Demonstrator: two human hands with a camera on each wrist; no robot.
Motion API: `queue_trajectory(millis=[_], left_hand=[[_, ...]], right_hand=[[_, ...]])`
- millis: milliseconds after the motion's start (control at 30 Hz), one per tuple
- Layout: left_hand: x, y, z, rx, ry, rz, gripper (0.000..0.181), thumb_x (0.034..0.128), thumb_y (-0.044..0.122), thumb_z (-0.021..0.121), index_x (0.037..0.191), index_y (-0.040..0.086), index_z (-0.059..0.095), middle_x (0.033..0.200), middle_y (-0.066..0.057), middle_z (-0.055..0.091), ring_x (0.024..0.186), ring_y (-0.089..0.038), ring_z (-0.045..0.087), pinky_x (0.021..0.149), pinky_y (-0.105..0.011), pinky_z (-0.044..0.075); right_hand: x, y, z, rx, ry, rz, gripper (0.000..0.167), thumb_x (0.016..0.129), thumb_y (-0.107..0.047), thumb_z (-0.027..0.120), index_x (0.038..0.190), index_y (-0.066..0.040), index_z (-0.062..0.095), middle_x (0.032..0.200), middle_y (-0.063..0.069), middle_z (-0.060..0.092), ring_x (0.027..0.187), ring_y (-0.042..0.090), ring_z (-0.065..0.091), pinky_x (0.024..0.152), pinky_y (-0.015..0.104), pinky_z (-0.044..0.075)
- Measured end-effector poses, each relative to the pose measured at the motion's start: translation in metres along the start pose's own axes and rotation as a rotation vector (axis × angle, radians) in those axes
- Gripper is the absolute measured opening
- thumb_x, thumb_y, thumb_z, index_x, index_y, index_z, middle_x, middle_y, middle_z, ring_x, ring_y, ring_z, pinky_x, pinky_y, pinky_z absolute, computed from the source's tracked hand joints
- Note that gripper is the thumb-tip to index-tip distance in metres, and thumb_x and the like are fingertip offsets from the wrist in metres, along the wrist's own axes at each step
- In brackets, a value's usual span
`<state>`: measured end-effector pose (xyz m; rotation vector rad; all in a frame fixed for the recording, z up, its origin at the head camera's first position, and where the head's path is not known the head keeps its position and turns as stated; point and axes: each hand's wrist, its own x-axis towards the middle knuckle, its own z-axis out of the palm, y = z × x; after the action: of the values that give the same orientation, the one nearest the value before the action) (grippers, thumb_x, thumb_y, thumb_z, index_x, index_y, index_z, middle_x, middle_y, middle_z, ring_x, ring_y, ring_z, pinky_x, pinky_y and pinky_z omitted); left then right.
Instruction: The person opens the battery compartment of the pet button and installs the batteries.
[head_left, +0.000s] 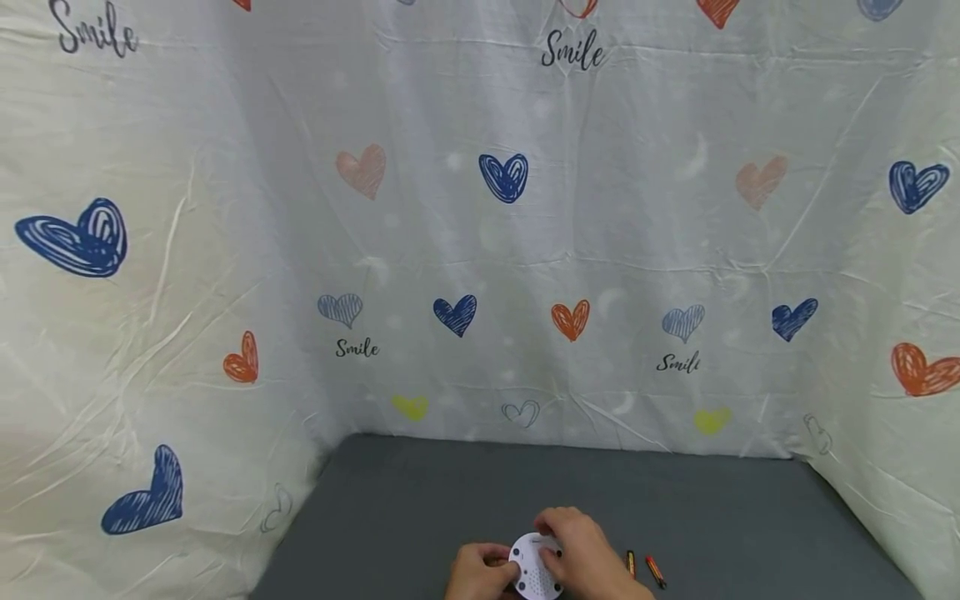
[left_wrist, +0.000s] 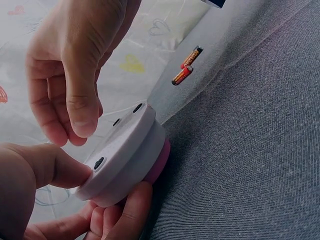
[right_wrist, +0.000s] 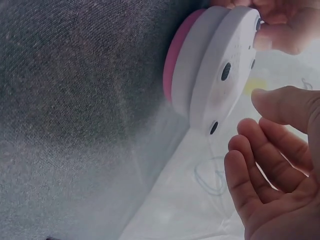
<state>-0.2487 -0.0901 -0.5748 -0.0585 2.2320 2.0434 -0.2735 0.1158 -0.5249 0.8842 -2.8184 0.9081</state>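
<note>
Round white gadget between hands, low over dark surface; head view shows its dotted face. Left hand pinches gadget's rim. Right hand holds nothing, fingers loosely curved; right wrist view shows gap to gadget. Only wrist views show pink band. Head and left wrist views show two batteries.

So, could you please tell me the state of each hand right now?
Left hand: holding the round white device by its edge.
Right hand: open, holding nothing, close to the device.
</note>
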Motion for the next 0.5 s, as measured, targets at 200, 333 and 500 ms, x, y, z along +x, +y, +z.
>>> queue_trajectory(millis=[200,333,500], left_hand=[[-0.0004,0.0011,0.0008,-0.01,0.014,-0.022,0.026,0.0834,-0.001,0.071,0.105,-0.015,0.075,0.083,-0.006,0.076,0.072,-0.022,0.079,0.064,-0.036,0.07],[-0.0012,0.0017,0.0013,-0.004,0.024,-0.025,0.025,0.0831,-0.001,0.071,0.104,-0.013,0.075,0.083,-0.006,0.075,0.072,-0.021,0.078,0.063,-0.035,0.069],[-0.0017,0.0013,0.002,0.015,0.026,-0.038,0.024,0.0845,-0.001,0.071,0.105,-0.013,0.075,0.083,-0.006,0.075,0.072,-0.021,0.078,0.063,-0.035,0.069]], right_hand=[[-0.0013,-0.004,0.0034,-0.028,0.021,-0.04,0.023,0.091,-0.009,0.085,0.109,-0.015,0.074,0.101,-0.007,0.072,0.09,0.007,0.063,0.071,0.028,0.056],[-0.0018,-0.0046,0.0061,-0.068,0.022,-0.048,0.026,0.09,-0.01,0.087,0.11,-0.015,0.073,0.103,-0.007,0.073,0.094,0.008,0.065,0.074,0.03,0.058],[-0.001,-0.0042,0.0092,-0.101,0.004,-0.038,0.027,0.089,-0.011,0.088,0.111,-0.016,0.073,0.104,-0.006,0.073,0.096,0.01,0.066,0.077,0.033,0.06]])
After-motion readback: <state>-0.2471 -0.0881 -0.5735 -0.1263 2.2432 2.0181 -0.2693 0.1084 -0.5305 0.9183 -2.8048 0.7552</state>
